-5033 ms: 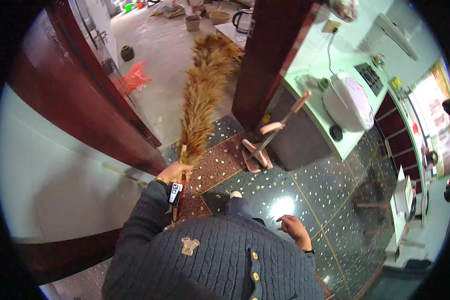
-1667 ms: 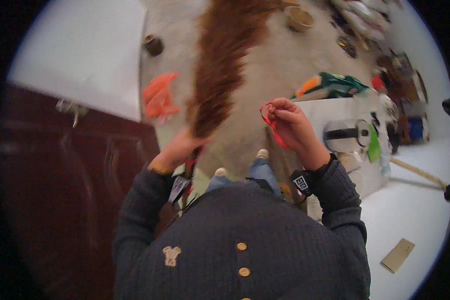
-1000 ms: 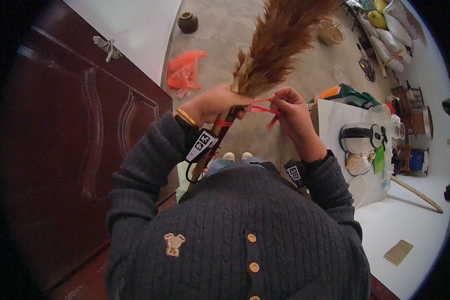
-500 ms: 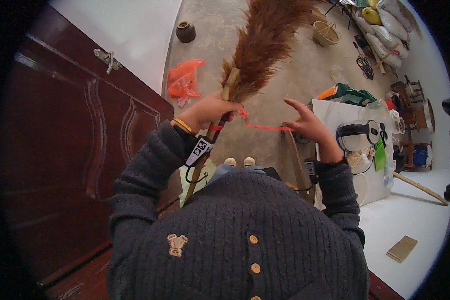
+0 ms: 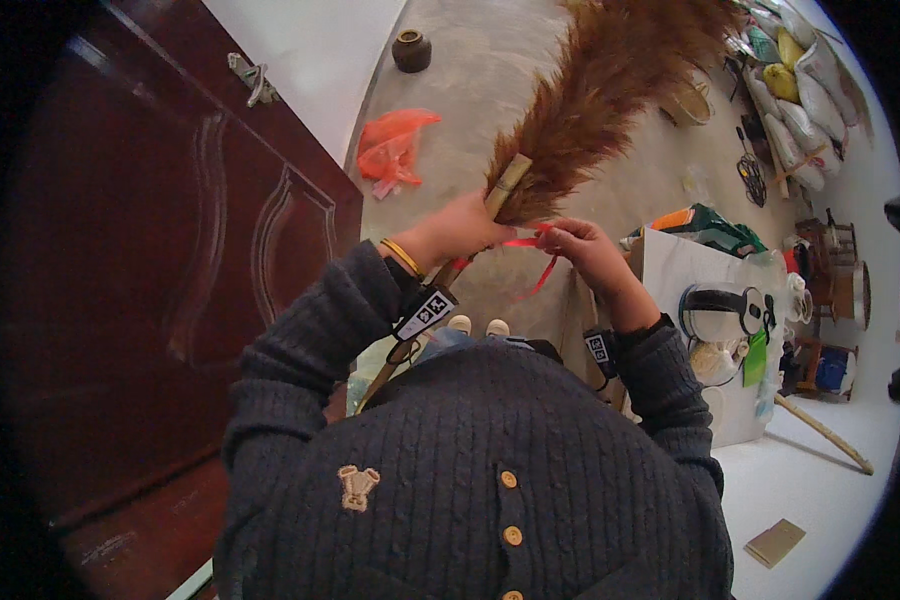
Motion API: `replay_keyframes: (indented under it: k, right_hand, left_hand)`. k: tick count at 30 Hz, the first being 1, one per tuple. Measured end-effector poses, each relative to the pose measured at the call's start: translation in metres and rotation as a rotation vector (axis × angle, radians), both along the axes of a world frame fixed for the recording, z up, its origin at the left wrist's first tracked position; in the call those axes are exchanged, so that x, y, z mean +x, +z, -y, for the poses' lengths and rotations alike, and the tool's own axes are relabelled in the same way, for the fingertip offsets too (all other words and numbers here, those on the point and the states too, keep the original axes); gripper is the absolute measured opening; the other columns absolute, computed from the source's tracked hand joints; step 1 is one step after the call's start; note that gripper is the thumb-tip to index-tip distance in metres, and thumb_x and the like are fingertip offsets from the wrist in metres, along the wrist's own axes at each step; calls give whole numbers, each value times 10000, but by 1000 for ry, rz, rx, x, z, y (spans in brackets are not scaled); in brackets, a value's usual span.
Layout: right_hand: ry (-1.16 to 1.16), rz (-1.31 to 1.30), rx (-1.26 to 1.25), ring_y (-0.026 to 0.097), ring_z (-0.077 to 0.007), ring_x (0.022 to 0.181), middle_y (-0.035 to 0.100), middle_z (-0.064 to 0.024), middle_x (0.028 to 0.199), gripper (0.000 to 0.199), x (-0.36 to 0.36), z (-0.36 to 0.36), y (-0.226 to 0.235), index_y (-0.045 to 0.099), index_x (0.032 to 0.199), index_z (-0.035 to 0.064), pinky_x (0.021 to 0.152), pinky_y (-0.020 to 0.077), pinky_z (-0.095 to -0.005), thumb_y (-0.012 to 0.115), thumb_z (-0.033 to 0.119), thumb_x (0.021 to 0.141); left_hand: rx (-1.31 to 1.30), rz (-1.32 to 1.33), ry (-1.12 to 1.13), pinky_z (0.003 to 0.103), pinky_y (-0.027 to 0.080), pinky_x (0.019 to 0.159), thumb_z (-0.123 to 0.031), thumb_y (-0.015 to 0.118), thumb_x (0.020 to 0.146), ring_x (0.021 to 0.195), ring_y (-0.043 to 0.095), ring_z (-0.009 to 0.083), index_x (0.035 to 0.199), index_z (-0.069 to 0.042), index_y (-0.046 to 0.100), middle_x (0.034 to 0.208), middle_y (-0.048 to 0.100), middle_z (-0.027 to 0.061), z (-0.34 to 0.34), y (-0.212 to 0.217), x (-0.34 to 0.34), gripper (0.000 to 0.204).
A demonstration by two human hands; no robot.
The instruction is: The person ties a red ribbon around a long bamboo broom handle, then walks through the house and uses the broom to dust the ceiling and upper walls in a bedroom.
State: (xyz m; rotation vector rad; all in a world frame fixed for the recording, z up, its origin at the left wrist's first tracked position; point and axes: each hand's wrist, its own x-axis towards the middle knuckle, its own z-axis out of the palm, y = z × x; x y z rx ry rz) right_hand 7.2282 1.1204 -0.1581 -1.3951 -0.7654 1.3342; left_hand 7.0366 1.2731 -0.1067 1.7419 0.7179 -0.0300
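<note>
Brown and feathery, the duster [image 5: 590, 110] slants away from the person, up and to the right over the grey floor [image 5: 480, 60]. We see its pale stick [image 5: 510, 185] emerge above the left hand [image 5: 458, 230], whose fingers are wrapped firmly round it just below the plume, and run on down toward the person's left side. A red ribbon [image 5: 542, 278] spans the short gap between the hands; we find one end pinched between the thumb and fingers of the right hand [image 5: 588, 255], with a loose tail hanging below.

Further out, we see pale shoes [image 5: 458, 323] beneath the hands. An orange-red plastic bag [image 5: 395, 143] lies on the floor beyond the left hand, and a dark round jar [image 5: 411, 51] stands behind it. A dark red door [image 5: 150, 270] fills the left. To the right we have a white table [image 5: 670, 258] bearing a kettle [image 5: 720, 315]; farther off, a basket [image 5: 689, 105] sits partly behind the plume, near piled sacks [image 5: 802, 125].
</note>
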Motion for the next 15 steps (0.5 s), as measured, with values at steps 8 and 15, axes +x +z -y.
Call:
replay_keyframes:
  k: [8, 15]
  right_hand:
    - [79, 266, 14, 575, -152, 727, 648, -64, 872, 178, -20, -37, -6, 609, 1010, 4, 605, 475, -314, 539, 80, 865]
    - [28, 503, 176, 570, -189, 724, 639, -87, 884, 203, -40, -43, -9, 584, 1036, -9, 636, 476, -322, 520, 87, 869]
  left_hand:
    - [199, 6, 43, 316, 489, 614, -236, 737, 709, 714, 611, 178, 1318, -16, 361, 825, 629, 111, 12, 25, 0, 749]
    - [79, 25, -2, 364, 494, 751, -255, 744, 686, 853, 629, 279, 1260, 25, 414, 932, 633, 195, 11, 0, 14, 719]
